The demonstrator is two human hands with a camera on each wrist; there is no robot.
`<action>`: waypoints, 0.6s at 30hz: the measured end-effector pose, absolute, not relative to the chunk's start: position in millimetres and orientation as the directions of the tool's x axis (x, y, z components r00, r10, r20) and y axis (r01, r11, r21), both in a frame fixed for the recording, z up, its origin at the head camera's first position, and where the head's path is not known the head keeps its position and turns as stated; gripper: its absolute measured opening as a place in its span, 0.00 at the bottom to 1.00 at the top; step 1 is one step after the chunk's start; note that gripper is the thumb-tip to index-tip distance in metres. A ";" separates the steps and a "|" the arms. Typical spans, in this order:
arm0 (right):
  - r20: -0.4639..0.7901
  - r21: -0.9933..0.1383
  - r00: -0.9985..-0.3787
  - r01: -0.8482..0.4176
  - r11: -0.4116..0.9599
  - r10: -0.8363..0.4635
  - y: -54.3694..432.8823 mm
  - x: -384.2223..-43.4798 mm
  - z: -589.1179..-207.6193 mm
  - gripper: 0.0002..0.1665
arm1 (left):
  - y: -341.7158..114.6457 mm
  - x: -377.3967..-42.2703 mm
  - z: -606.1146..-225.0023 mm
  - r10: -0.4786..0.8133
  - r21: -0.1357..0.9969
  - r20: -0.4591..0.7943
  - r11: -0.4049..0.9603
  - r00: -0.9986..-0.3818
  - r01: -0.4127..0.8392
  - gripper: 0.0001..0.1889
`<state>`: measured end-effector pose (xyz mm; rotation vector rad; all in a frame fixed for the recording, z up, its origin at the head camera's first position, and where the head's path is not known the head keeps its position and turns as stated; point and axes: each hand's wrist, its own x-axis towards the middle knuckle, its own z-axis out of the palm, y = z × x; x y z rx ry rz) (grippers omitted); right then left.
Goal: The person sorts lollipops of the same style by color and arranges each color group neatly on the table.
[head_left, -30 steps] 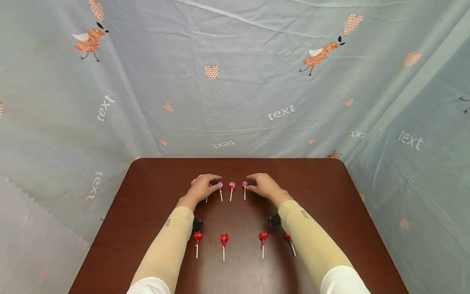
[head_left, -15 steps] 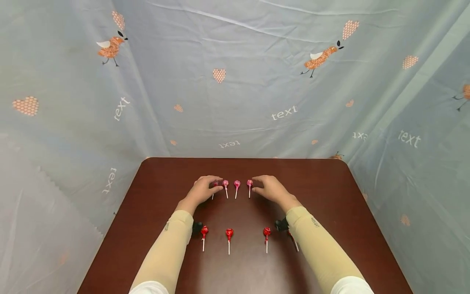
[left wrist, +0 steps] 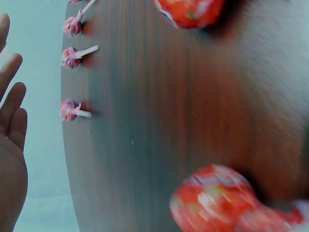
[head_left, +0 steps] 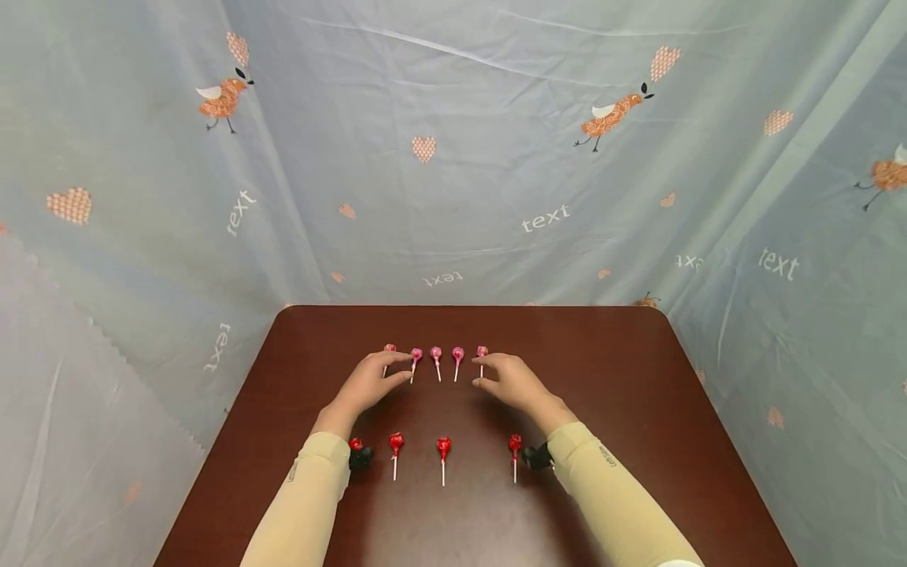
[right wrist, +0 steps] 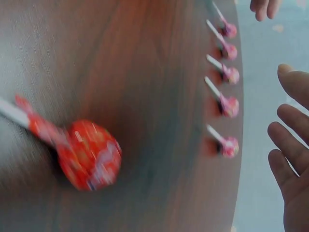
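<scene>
A row of several pink-wrapped lollipops (head_left: 435, 353) lies near the far edge of the table, sticks toward me. My left hand (head_left: 368, 384) hovers at the row's left end, its thumb and fingers apart and nothing held. Its fingers (left wrist: 13, 104) show relaxed in the left wrist view. My right hand (head_left: 520, 384) is by the rightmost pink lollipop (head_left: 483, 351), also holding nothing, with fingers (right wrist: 289, 140) spread in the right wrist view. Nearer to me lie several red-wrapped lollipops (head_left: 443, 447); one red lollipop (head_left: 357, 444) is partly covered by the left wrist camera.
The dark brown table (head_left: 453, 520) has rounded far corners. A grey-blue curtain (head_left: 453, 181) printed with birds and hearts hangs behind it and on both sides. Black wrist cameras (head_left: 360, 458) sit under the sleeves, close over the red lollipops.
My left hand has drawn left and back toward me, uncovering the left pink lollipops. The right hand has come slightly nearer to me. The head view has shifted a little; the lollipops look unmoved.
</scene>
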<state>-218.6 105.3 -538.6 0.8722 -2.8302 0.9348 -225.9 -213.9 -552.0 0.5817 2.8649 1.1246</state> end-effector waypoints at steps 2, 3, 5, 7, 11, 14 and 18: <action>0.202 -0.557 -0.839 -0.523 0.645 -0.506 99.2 -212.3 -540.5 0.23 | -219.4 -219.3 -552.7 0.331 0.667 0.107 0.676 -0.937 0.315 0.23; 0.197 -0.565 -0.838 -0.521 0.640 -0.509 95.9 -209.1 -541.7 0.24 | -222.3 -215.9 -553.2 0.331 0.664 0.100 0.680 -0.938 0.311 0.23; 0.190 -0.576 -0.833 -0.523 0.629 -0.519 88.6 -204.4 -542.8 0.24 | -228.3 -210.0 -552.7 0.321 0.672 0.076 0.683 -0.944 0.286 0.24; 0.177 -0.578 -0.827 -0.525 0.624 -0.533 80.8 -199.4 -544.3 0.24 | -235.0 -203.8 -554.0 0.318 0.666 0.061 0.693 -0.946 0.276 0.25; 0.167 -0.574 -0.803 -0.551 0.606 -0.573 63.6 -189.4 -548.3 0.24 | -248.6 -191.4 -559.0 0.298 0.677 0.042 0.693 -0.954 0.246 0.25; 0.159 -0.567 -0.782 -0.572 0.593 -0.603 49.8 -181.8 -551.7 0.25 | -259.1 -181.4 -564.3 0.276 0.685 0.027 0.695 -0.961 0.219 0.25; 0.145 -0.547 -0.755 -0.600 0.584 -0.639 31.1 -172.1 -557.5 0.25 | -273.0 -166.7 -572.5 0.257 0.684 0.003 0.705 -0.966 0.190 0.24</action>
